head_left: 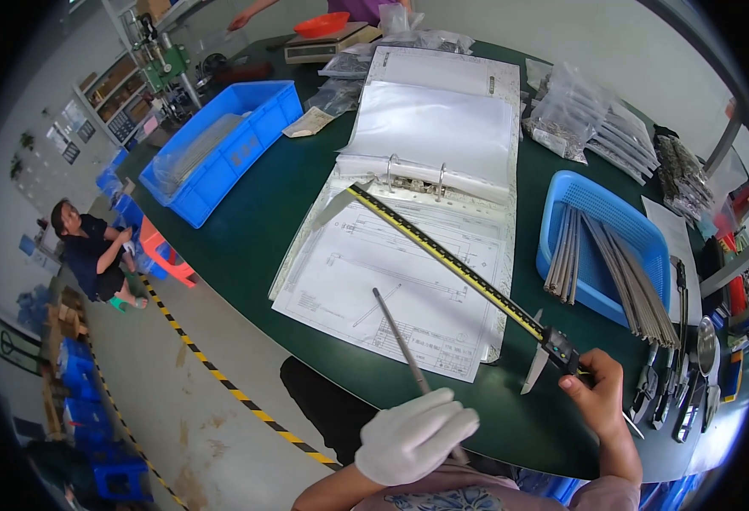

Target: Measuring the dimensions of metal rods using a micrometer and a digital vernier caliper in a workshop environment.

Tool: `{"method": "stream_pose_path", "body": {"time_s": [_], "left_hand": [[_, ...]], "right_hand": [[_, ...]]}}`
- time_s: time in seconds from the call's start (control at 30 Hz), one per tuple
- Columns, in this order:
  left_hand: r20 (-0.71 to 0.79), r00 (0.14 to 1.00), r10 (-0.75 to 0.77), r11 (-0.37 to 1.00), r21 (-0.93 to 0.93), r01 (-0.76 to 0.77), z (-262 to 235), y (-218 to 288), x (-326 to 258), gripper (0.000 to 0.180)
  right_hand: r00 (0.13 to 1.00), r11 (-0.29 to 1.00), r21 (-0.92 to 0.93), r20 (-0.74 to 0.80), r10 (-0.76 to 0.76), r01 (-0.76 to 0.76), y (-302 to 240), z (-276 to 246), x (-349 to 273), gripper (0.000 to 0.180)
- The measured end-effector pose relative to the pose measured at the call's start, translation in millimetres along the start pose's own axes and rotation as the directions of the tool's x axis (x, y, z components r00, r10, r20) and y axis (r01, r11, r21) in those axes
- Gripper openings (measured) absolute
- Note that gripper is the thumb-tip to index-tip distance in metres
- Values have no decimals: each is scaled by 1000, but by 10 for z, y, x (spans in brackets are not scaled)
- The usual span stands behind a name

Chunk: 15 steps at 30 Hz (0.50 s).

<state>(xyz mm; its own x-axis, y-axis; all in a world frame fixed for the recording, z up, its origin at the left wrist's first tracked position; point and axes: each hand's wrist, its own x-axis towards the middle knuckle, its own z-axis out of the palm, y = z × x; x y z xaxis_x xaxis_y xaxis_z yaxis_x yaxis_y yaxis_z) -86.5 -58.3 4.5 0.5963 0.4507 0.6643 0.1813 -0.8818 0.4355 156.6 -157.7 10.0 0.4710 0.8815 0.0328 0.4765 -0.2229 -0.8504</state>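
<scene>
My left hand (415, 436), in a white glove, is closed around a thin grey metal rod (403, 341). The rod slants up and to the left over a printed technical drawing (366, 277), its lower end showing below the glove. Bare, my right hand (597, 395) grips a long digital caliper (455, 262) by its black display end. The caliper's yellow-and-black scale reaches diagonally across the open ring binder (510, 192), its jaws set wide apart. Nothing sits between the jaws, and the rod is apart from them.
A light-blue basket (553, 204) with metal rods stands to the right, near several hand tools (685, 383). At the left is a blue crate (221, 183) holding bagged parts. Plastic bags (570, 111) and a scale (327, 44) lie farther back. Two other people are nearby.
</scene>
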Motion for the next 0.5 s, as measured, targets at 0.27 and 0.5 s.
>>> {"method": "stream_pose_path", "body": {"time_s": [0.27,0.5], "left_hand": [[100,979,-178,968,-159,192,621,101,145,17],[-32,993,-111,991,-81,109,778,117,32,29]], "right_hand": [[930,954,188,328,163,-234,-230,75,-109,25],[918,972,151,381,111,-180,-183,206,-98,19]]}}
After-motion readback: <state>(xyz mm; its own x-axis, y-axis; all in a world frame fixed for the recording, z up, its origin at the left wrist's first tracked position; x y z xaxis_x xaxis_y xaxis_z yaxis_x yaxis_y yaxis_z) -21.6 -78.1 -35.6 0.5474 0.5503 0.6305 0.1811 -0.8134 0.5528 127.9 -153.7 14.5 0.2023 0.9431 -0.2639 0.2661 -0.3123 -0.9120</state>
